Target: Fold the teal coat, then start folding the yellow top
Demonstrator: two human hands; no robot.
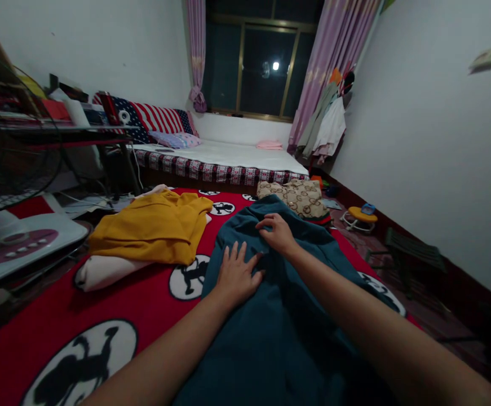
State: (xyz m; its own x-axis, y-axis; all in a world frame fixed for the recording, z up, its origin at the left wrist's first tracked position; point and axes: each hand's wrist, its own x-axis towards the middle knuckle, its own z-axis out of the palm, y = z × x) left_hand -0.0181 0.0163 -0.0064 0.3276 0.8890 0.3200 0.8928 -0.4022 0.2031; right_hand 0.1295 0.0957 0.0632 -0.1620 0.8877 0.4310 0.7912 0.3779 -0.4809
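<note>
A teal garment (266, 332) lies spread lengthwise over a red blanket (152, 307) with black-and-white round prints. My left hand (237, 273) rests flat on its left part, fingers spread. Farther up, my right hand (277, 234) touches the same cloth, with loosely bent fingers and no fold visibly gripped. Shallow wrinkles run between the two hands. To the left sits a folded mustard-yellow garment (152, 225) on top of a pale pink cloth (112, 270). Beyond the teal garment's far end is a beige patterned bag or cloth (293, 197).
A fan (12, 152) and a cluttered desk (97, 131) stand on the left. A bed (237, 155) lies under the window. At right are a small yellow-topped stool (360, 215), a dark folding stool (414, 251) and clothes (330, 127) on a rack.
</note>
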